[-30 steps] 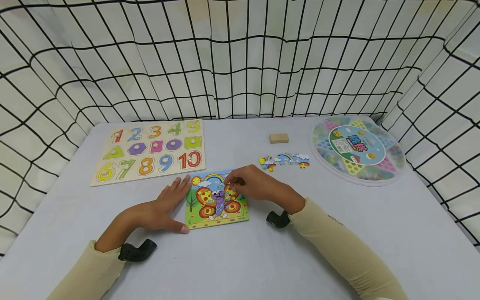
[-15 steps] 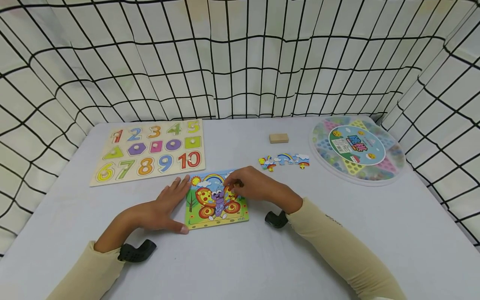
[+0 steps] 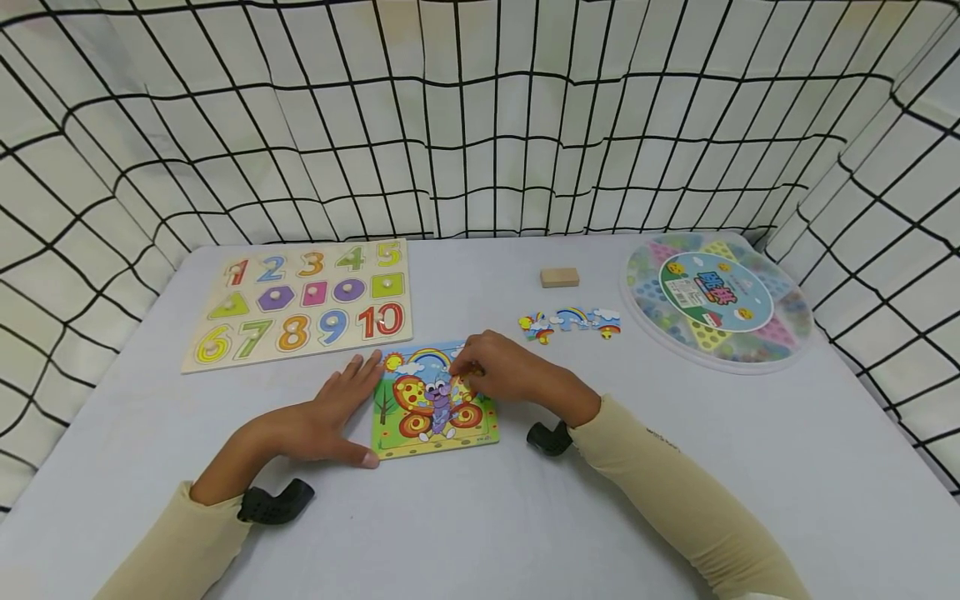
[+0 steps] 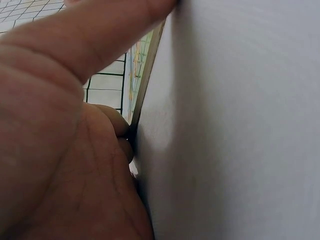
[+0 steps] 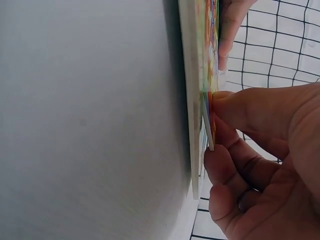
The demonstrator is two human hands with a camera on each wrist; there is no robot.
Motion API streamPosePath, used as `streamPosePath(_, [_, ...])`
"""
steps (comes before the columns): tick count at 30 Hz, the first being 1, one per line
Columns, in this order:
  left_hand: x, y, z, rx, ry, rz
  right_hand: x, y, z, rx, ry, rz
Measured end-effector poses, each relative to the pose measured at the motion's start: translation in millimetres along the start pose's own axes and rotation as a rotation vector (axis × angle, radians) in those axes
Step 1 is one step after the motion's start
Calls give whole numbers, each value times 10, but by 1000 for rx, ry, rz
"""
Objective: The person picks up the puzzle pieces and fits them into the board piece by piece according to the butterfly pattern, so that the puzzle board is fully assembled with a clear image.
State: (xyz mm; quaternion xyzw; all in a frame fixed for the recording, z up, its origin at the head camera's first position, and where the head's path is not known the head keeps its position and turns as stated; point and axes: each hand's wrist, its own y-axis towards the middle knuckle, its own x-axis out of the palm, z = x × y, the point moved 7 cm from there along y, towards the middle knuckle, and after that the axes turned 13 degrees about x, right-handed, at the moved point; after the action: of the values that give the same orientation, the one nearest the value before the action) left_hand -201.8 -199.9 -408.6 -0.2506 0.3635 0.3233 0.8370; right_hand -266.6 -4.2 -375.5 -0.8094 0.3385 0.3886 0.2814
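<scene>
A butterfly jigsaw puzzle board (image 3: 450, 447) lies flat on the white table, its picture facing up. My left hand (image 3: 318, 425) rests along the board's left edge, with fingers and thumb spread at its corners. Over the board's upper right part, my right hand (image 3: 506, 367) pinches a thin puzzle piece (image 5: 208, 131) between thumb and fingers. That piece tilts off the board's surface in the right wrist view, one end touching or close to the board. From above, the fingers cover most of it. In the left wrist view, the left thumb (image 4: 105, 35) reaches to the board's side.
Behind the right hand lie several loose puzzle pieces (image 3: 572, 320) in a row, with a small wooden block (image 3: 559, 277) beyond. A number-and-shape peg board (image 3: 300, 312) lies at back left, a round game box (image 3: 716, 300) at back right. Black netting (image 3: 480, 137) encloses the table.
My right hand has shifted slightly left and turned a little, still pinching the puzzle piece over the board's upper right. The left hand and the board stay in place.
</scene>
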Motion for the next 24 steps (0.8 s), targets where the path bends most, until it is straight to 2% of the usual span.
streamPosePath(11, [8,-1,-3,-7,2,-2,42,30,22,5,-13,-19])
streamPosePath(19, [4,4,-2,-1,5,-6,45,28,41,58,27,-37])
streamPosePath(24, [2,12,0,-1,12,-8,44,27,38,45,23,-34])
